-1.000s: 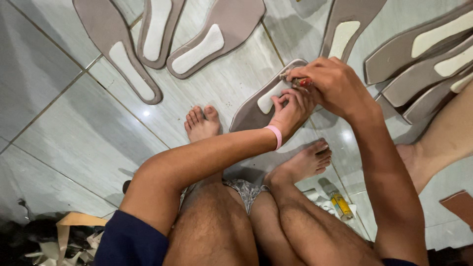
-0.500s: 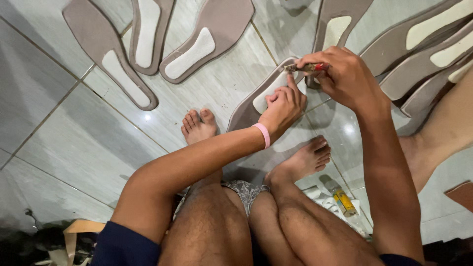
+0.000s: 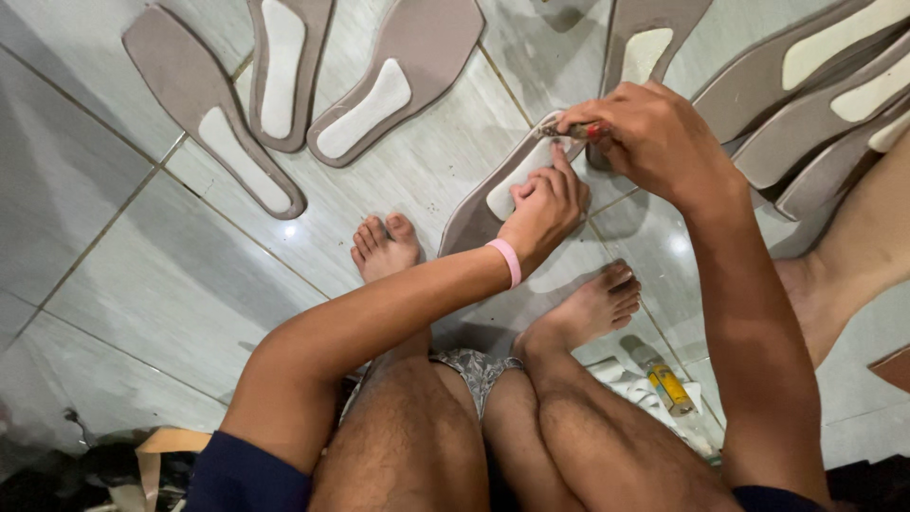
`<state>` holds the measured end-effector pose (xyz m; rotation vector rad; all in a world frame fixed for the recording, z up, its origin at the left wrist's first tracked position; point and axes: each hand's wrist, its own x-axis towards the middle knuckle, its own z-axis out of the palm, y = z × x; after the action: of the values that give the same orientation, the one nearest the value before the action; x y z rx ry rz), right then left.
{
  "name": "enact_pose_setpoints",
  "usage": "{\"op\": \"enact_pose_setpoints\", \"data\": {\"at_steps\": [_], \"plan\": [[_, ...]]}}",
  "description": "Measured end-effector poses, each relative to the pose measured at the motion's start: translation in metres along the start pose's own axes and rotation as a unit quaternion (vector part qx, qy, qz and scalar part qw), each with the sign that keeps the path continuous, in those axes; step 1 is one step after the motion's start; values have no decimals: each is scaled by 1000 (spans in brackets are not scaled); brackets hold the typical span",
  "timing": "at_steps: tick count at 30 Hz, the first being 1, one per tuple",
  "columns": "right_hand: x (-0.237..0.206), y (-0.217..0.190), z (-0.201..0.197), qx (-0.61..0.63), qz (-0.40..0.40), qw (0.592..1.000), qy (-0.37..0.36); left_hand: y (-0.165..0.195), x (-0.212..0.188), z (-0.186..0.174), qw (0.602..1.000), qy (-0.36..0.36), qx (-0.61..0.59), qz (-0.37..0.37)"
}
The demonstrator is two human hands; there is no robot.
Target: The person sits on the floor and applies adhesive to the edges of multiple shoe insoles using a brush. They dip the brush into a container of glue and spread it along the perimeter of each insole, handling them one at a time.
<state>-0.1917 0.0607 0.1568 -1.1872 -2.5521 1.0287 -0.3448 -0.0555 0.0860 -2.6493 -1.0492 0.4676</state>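
A grey shoe insole with a pale inset (image 3: 507, 190) is kept raised off the tiled floor (image 3: 142, 313), just beyond the bare feet, so that its far end can be worked; it is steadied by the left hand (image 3: 542, 210), whose fingers are curled against its upper face. The right hand (image 3: 645, 137) is closed around a small red-handled tool (image 3: 573, 130) whose tip is held at the insole's far edge. Similar insoles (image 3: 284, 85) are laid flat and apart to the far left and stacked overlapping at far right, seemingly to keep their faces untouched, while a small yellow bottle (image 3: 669, 387) lies near the right leg.
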Motion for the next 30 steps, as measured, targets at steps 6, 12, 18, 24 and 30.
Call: {"op": "enact_pose_setpoints", "data": {"at_steps": [6,12,18,24,30], "plan": [[-33,6,15,10,85,993,79,-17,-8,8,974,69,-210,-39],[-63,-10,73,17,123,954,272,-51,-15,10,943,109,-311,-48],[-75,-40,127,8,209,909,359,-89,-18,11,912,81,-399,-45],[-79,-56,133,14,202,906,373,-96,-16,11,913,76,-399,-43],[-99,-70,126,129,288,889,330,-97,-16,20,904,101,-412,-49]]}}
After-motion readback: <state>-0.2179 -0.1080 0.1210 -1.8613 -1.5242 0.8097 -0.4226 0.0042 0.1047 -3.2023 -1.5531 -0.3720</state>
